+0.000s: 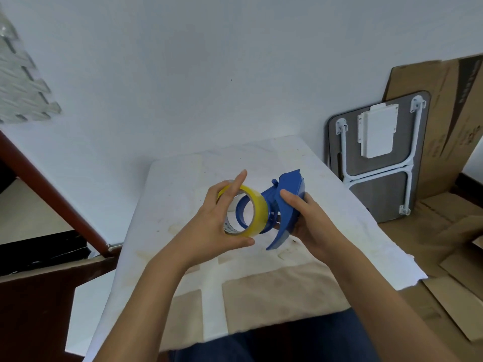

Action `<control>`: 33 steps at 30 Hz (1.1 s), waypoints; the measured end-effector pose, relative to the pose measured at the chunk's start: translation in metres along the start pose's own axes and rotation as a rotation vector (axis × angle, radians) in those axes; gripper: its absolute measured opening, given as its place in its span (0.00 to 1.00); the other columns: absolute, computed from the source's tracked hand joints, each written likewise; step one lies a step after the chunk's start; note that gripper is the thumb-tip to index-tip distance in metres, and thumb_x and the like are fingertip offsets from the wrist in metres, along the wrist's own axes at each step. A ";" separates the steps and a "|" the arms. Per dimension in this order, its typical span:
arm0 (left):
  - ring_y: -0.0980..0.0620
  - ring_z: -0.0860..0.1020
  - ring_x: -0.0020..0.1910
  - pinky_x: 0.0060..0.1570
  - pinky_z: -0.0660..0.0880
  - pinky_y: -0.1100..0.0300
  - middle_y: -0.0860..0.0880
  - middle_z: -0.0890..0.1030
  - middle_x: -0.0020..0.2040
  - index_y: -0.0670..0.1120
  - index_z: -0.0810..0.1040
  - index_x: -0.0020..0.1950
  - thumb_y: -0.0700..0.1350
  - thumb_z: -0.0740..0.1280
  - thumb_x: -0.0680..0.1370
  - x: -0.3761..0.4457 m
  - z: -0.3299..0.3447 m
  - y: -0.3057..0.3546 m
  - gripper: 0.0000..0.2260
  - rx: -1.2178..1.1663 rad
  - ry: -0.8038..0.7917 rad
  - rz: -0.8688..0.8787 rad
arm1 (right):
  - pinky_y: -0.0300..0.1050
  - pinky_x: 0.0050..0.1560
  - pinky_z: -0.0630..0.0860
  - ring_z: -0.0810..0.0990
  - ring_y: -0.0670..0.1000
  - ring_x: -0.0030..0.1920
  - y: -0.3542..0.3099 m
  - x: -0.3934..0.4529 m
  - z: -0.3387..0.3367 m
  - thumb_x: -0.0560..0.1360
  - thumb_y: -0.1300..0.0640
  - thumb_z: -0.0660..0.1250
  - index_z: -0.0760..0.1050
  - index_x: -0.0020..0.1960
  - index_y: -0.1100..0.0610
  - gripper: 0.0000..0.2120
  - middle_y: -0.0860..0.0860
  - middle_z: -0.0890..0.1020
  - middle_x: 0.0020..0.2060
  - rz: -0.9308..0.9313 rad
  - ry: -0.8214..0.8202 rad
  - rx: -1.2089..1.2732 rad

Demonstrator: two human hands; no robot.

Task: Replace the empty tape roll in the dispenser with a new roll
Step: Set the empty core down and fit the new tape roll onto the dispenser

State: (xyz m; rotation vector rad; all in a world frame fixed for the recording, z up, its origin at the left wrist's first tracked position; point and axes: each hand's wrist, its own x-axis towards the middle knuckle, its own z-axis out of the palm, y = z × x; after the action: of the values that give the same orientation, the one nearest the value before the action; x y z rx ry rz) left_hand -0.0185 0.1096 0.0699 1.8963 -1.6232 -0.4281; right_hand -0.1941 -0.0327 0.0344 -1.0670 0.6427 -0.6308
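Head view: both hands raised above the white table. Right hand has its fingers clamped on the blue dispenser, hub turned toward the other hand, probably to present the spindle. Left hand grips the yellow tape roll, thumb under, fingers across its face, core lined up with the blue hub and partly over it. Roll likely not fully seated; seating depth unclear.

It looks like a spare room in a home. A white wall stands behind a stained white table. Flat cardboard boxes and a folded little table lean there.
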 end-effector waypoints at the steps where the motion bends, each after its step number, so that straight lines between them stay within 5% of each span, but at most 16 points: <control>1: 0.82 0.61 0.60 0.50 0.65 0.85 0.63 0.57 0.70 0.75 0.40 0.75 0.52 0.80 0.69 0.001 0.002 0.000 0.55 0.000 -0.006 0.001 | 0.55 0.57 0.82 0.85 0.53 0.53 0.001 0.000 0.001 0.74 0.48 0.71 0.72 0.67 0.51 0.24 0.52 0.85 0.56 -0.002 0.000 -0.007; 5: 0.80 0.63 0.60 0.49 0.65 0.84 0.62 0.58 0.71 0.74 0.37 0.74 0.54 0.79 0.69 0.005 0.008 0.002 0.55 0.001 -0.024 -0.013 | 0.54 0.55 0.82 0.84 0.52 0.51 0.004 -0.002 0.004 0.73 0.48 0.71 0.71 0.68 0.52 0.25 0.53 0.84 0.57 -0.001 0.007 0.012; 8: 0.70 0.68 0.60 0.52 0.67 0.79 0.61 0.58 0.72 0.69 0.38 0.77 0.54 0.79 0.69 0.008 0.010 0.005 0.55 -0.002 -0.015 -0.029 | 0.50 0.52 0.83 0.84 0.53 0.53 0.005 -0.004 0.005 0.74 0.49 0.70 0.71 0.67 0.52 0.23 0.54 0.83 0.59 0.001 0.002 0.025; 13: 0.51 0.71 0.67 0.59 0.79 0.52 0.57 0.57 0.75 0.62 0.41 0.81 0.52 0.79 0.68 0.010 0.024 0.007 0.56 0.107 0.008 0.002 | 0.49 0.52 0.83 0.83 0.59 0.59 0.004 -0.004 0.012 0.72 0.48 0.71 0.71 0.67 0.51 0.25 0.54 0.83 0.59 -0.041 -0.044 0.005; 26: 0.48 0.76 0.64 0.53 0.80 0.52 0.48 0.61 0.76 0.52 0.47 0.83 0.57 0.74 0.72 0.005 0.049 0.010 0.48 0.194 0.197 -0.084 | 0.54 0.59 0.80 0.81 0.61 0.62 0.016 -0.003 0.009 0.68 0.48 0.73 0.69 0.68 0.56 0.32 0.58 0.81 0.62 -0.016 -0.043 0.071; 31: 0.54 0.73 0.69 0.63 0.72 0.59 0.53 0.65 0.76 0.63 0.50 0.81 0.60 0.70 0.76 0.004 0.031 0.013 0.40 -0.185 0.025 -0.278 | 0.56 0.60 0.80 0.83 0.60 0.58 0.014 -0.005 -0.002 0.72 0.51 0.72 0.68 0.70 0.61 0.31 0.61 0.81 0.62 -0.021 -0.081 0.115; 33: 0.54 0.81 0.61 0.58 0.78 0.58 0.53 0.74 0.70 0.64 0.59 0.79 0.61 0.68 0.77 0.002 0.020 0.011 0.32 -0.407 0.004 -0.401 | 0.59 0.64 0.77 0.82 0.60 0.57 0.012 -0.008 -0.007 0.75 0.52 0.67 0.69 0.71 0.61 0.27 0.62 0.80 0.62 -0.026 -0.139 0.126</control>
State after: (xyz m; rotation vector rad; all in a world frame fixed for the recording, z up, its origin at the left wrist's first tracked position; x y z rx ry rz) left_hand -0.0384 0.1026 0.0618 1.8881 -1.0428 -0.8480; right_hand -0.2022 -0.0270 0.0225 -0.9932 0.4627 -0.6062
